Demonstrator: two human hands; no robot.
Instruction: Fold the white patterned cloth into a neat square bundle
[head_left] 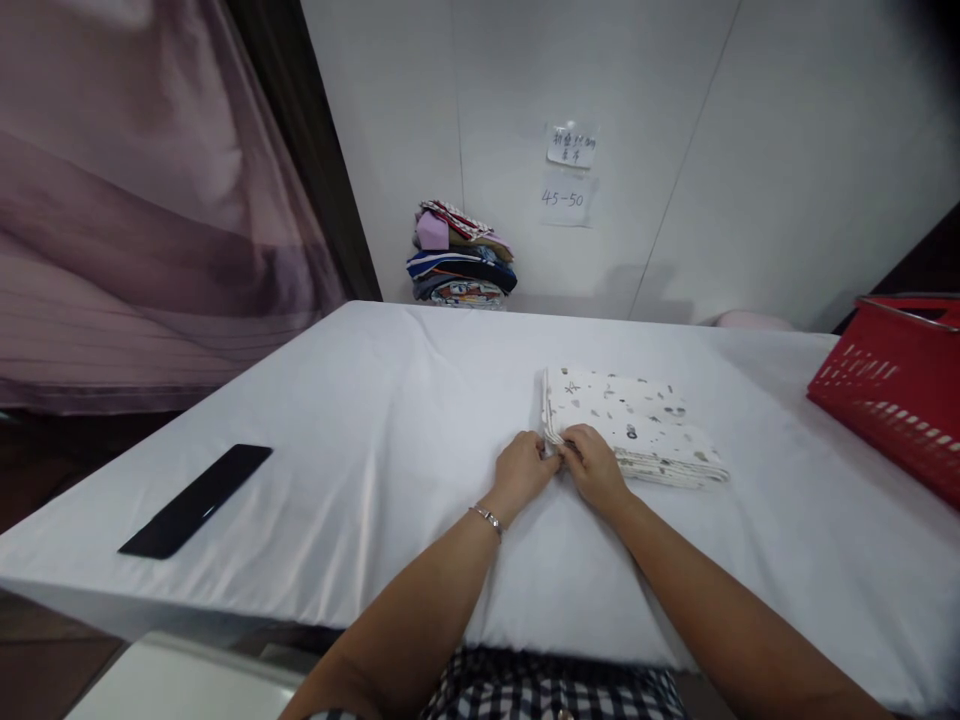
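White printed cloth point(634, 425), folded into a flat stack, lies on the white table point(360, 420), and its near left corner is pinched by the left hand point(525, 468) and right hand point(592, 465), which touch. The edges are best kept aligned and the layers pinched together. A black slab point(196, 500) lies far left, a red basket point(892, 385) at right.

Open white tablecloth point(360, 420) spreads toward nine o'clock, broken only by a black flat device point(196, 500); a red basket point(892, 395) blocks three o'clock, stacked clothes point(459, 255) at twelve.

One folded cloth point(634, 425), one red basket point(892, 390), one black strip point(196, 500), one clothes pile point(461, 255), two paper notes point(571, 147).
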